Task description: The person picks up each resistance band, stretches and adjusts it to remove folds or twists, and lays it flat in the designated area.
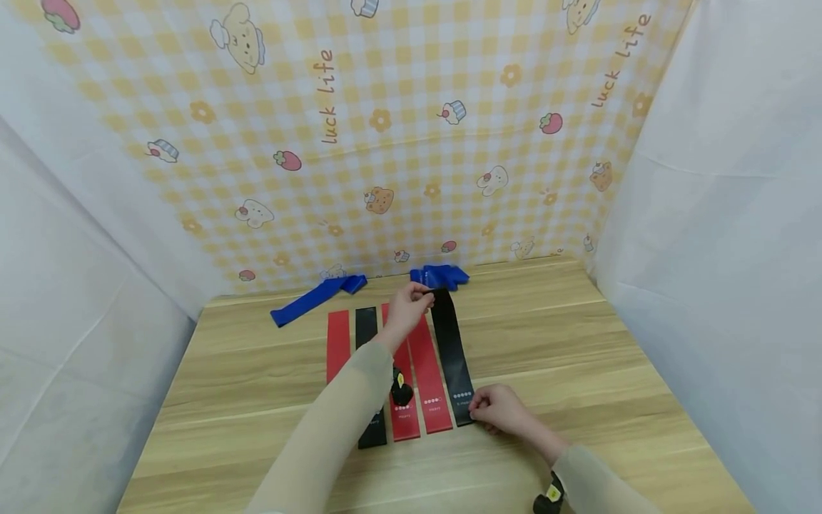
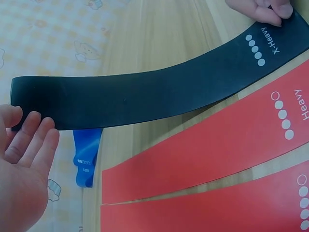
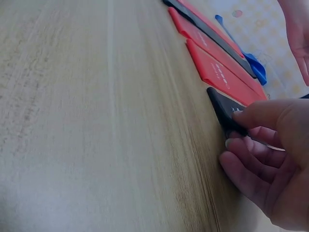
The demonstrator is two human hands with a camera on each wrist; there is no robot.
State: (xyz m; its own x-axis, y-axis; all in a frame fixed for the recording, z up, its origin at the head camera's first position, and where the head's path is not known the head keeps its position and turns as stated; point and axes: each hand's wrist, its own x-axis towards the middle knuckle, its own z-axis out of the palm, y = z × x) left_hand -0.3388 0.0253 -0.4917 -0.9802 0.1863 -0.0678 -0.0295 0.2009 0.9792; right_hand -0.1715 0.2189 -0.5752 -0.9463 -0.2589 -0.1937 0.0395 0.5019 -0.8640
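Note:
A black resistance band (image 1: 453, 351) marked X-Heavy stretches between both hands at the right end of a row. Its far end is raised off the table, pinched between the thumb and fingers of my left hand (image 1: 404, 312). At the near right corner, my right hand (image 1: 505, 409) pinches the same band, thumb on top and fingers below, as the right wrist view shows. Directly left of it lies a red resistance band (image 2: 203, 150) marked Heavy, then another red band (image 1: 406, 426). A second black band (image 1: 367, 325) and a leftmost red band (image 1: 337, 343) are partly hidden by my left sleeve.
At the back left of the wooden table (image 1: 552, 321) lies a twisted blue band (image 1: 307, 304). A crumpled blue band (image 1: 443, 275), marked Light, sits at the back middle beyond my left hand. A patterned cloth (image 1: 411, 157) hangs behind, with white curtains at both sides.

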